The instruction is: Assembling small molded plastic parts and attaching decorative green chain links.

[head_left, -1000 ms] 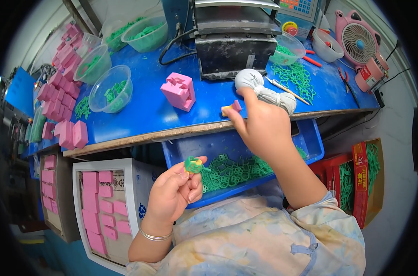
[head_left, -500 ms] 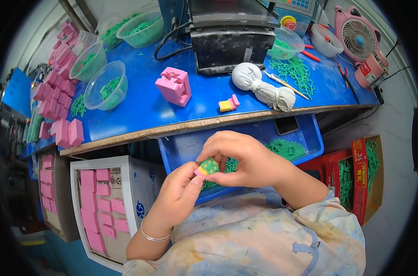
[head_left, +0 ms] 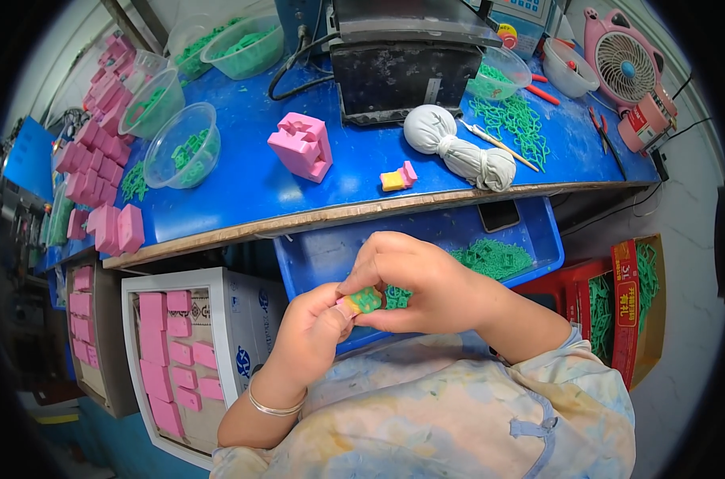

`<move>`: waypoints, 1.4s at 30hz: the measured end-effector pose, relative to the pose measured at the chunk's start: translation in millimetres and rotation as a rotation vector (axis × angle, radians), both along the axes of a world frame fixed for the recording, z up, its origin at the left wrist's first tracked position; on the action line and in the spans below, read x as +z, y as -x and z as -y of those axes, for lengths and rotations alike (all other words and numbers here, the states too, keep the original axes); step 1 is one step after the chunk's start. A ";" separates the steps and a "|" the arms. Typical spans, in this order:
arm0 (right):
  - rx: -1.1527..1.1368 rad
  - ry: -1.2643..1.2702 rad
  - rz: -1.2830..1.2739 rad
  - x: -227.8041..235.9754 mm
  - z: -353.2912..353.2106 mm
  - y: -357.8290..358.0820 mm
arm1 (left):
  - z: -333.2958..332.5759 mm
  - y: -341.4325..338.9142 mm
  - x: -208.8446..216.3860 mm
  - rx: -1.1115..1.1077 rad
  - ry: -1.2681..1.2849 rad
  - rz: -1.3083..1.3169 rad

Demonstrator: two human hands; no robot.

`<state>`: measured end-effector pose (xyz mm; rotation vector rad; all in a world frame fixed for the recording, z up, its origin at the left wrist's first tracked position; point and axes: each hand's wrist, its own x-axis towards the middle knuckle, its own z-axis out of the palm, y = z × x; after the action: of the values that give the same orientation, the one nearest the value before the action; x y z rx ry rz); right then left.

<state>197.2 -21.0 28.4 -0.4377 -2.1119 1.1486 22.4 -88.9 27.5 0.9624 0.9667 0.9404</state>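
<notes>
Above the front of a blue tray (head_left: 318, 259), I hold a small pink, yellow and green piece (head_left: 366, 301) between both hands. My left hand (head_left: 308, 334) pinches its pink end between thumb and fingers. My right hand (head_left: 420, 281) curls around the green end, thumb below and fingers above. Yellow patches show in the green face; the fingertips hide part of it. Inside the tray lie green rubbery pieces (head_left: 498, 258), partly behind my right hand. A similar small pink and yellow piece (head_left: 397, 177) rests near the bench's front edge.
On the blue bench (head_left: 242, 188) stand a notched pink block (head_left: 301, 148), a black machine (head_left: 406, 76), a tied white cloth bundle (head_left: 458, 150) and a wooden-handled tool (head_left: 502, 145). Pink blocks (head_left: 99, 172) and clear bowls (head_left: 184, 148) crowd the left. A pink fan (head_left: 624, 60) stands far right.
The small piece has tilted slightly in my fingers, and both hands have shifted a little. My grip stays much the same; the bench things have not moved.
</notes>
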 end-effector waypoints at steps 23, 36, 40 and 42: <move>0.000 0.189 -0.023 10.0 -0.7 -4.3 | -3.1 2.1 -10.8 -0.195 0.106 0.356; 0.153 0.378 0.014 9.7 -7.0 -5.7 | -2.6 6.6 -2.2 -0.215 0.281 0.419; 0.172 0.458 0.029 9.8 -6.4 -6.5 | -5.7 11.5 -2.7 -0.259 0.377 0.491; 0.173 0.480 0.021 6.5 -6.2 -8.7 | -8.5 17.3 -7.0 -0.303 0.415 0.533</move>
<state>205.8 -14.8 34.9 -0.4896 -1.9085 1.7677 5.1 -80.4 20.4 0.4498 0.5115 0.6524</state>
